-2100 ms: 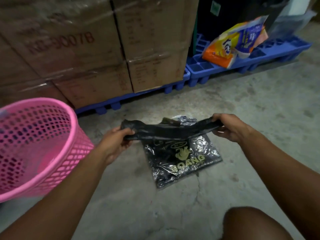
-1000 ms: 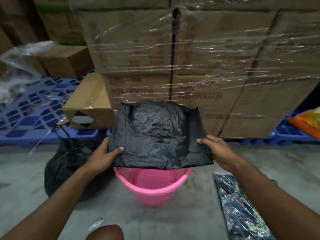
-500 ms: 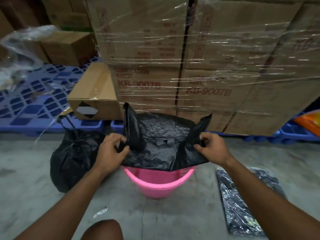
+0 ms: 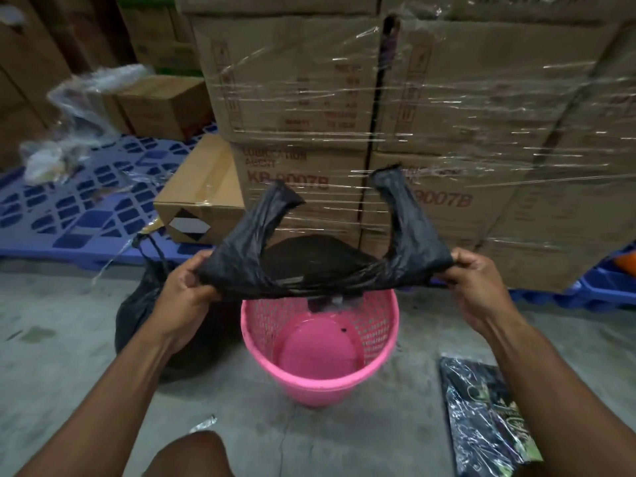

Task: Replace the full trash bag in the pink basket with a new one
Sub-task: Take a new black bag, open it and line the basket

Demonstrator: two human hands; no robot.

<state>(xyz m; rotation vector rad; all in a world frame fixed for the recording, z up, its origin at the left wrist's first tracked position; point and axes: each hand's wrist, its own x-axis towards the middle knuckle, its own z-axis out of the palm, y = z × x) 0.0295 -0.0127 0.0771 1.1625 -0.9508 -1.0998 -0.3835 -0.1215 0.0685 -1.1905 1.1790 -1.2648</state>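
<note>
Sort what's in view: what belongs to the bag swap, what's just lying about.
Job: new black bag, held by left hand and right hand; pink basket; full tied bag; pack of bags.
Lying about: wrapped cartons; blue pallet; loose box; foil scrap.

Head-worn view, forward-down, close over pink basket point(image 4: 320, 380)

Dim, flat indoor light; glare streaks the shrink wrap point(image 4: 430, 98); edges bow and blur, soft overall.
</note>
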